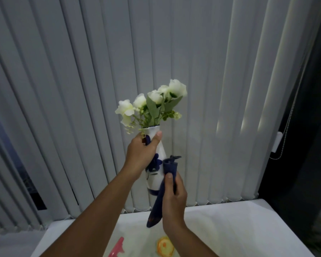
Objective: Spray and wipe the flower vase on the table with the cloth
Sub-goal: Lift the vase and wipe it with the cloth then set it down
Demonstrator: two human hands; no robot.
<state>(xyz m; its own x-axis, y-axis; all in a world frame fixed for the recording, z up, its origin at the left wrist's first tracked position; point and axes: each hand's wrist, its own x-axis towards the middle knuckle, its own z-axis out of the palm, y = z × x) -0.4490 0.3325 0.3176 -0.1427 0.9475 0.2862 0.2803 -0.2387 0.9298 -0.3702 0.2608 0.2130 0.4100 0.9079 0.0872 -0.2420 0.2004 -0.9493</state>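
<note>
A white vase (157, 171) with a dark blue flower pattern is lifted well above the table, tilted a little to the left. White flowers (152, 104) with green leaves stick out of its top. My left hand (143, 154) grips the vase around its neck. My right hand (174, 199) holds a dark blue cloth (161, 191) pressed against the vase's lower right side; the cloth's tail hangs down below the vase. The pink top of a spray bottle (117, 247) shows at the bottom edge.
A white table (230, 229) lies below, with a yellow-orange round thing (165, 246) on it near the bottom edge. Grey vertical blinds (202, 89) fill the background. A dark frame and blind cord (285, 138) are at the right.
</note>
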